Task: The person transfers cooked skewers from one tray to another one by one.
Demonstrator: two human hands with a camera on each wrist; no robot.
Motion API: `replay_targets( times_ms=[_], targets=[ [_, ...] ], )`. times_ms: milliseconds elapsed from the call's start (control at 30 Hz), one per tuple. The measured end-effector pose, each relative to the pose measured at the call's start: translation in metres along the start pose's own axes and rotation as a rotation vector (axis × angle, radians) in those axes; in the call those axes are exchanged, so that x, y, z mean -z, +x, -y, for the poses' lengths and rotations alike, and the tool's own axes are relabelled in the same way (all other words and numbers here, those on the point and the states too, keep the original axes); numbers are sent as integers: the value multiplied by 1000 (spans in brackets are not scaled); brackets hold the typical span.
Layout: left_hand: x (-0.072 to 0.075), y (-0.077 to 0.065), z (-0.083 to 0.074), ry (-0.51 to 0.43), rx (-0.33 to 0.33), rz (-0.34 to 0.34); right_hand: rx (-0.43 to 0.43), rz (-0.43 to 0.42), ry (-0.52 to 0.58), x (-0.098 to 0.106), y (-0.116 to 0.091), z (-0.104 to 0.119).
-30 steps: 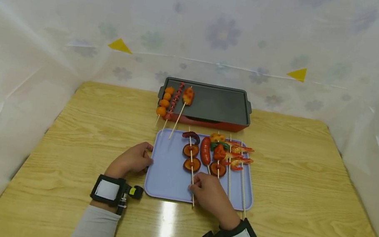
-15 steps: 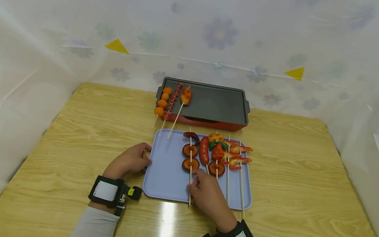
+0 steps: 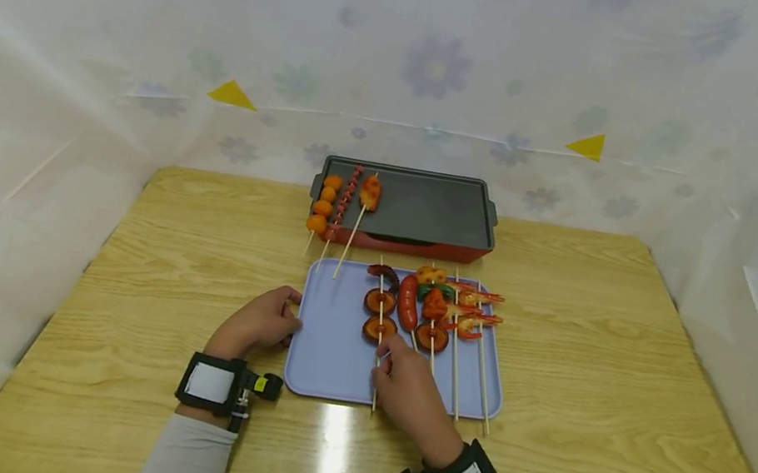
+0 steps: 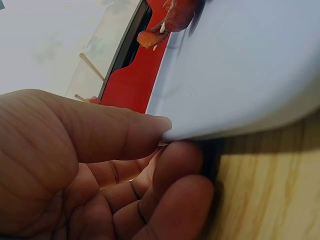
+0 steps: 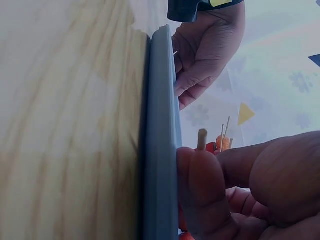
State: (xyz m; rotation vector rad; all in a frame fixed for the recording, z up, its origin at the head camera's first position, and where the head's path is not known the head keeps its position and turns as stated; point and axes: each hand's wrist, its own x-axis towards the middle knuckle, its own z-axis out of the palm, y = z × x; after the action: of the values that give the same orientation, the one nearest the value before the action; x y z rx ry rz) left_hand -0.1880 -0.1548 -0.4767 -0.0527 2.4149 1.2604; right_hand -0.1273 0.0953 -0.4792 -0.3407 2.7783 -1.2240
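Note:
My left hand [image 3: 260,323] pinches the left rim of a pale lavender tray [image 3: 326,362]. In the left wrist view the thumb [image 4: 125,131] lies over the rim and curled fingers [image 4: 177,165] sit below it. With its thumb and fingers my right hand [image 3: 412,386] pinches the stick of a skewer [image 3: 380,302] with a dark curled tentacle and two round brown mushroom-like slices. That skewer lies over the middle of the tray. The stick's end [image 5: 202,139] pokes out above the fingertips in the right wrist view. A red sausage skewer [image 3: 407,302] lies just right of it.
Right on the tray lie a mixed skewer [image 3: 436,306] and shrimp skewers [image 3: 478,322]. Behind stands a red-sided grill [image 3: 430,203] with a dark plate, bearing skewers of orange balls [image 3: 323,208], small red pieces [image 3: 345,201] and a browned piece [image 3: 370,193]. Everything stands on a wooden table [image 3: 595,351].
My right hand has shifted a little left, swinging the lower end of the tentacle skewer left while its top stays nearly in place. The left hand keeps its hold on the tray's rim.

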Motion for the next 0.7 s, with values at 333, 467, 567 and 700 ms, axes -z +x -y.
replay_targets(
  times_ms=[333,467,567,700],
  targets=[
    [0,4,4,8,-5,7,46,-21,-55,-2,0,2],
    [1,7,7,2,-8,10,59,-11,-56,-3,0,-1],
    [1,9,9,-8,-8,16,75,-17,-85,-3,-1,-2],
    [1,9,9,-17,-4,17,97,-67,-121,1,-2,0]
  ],
)
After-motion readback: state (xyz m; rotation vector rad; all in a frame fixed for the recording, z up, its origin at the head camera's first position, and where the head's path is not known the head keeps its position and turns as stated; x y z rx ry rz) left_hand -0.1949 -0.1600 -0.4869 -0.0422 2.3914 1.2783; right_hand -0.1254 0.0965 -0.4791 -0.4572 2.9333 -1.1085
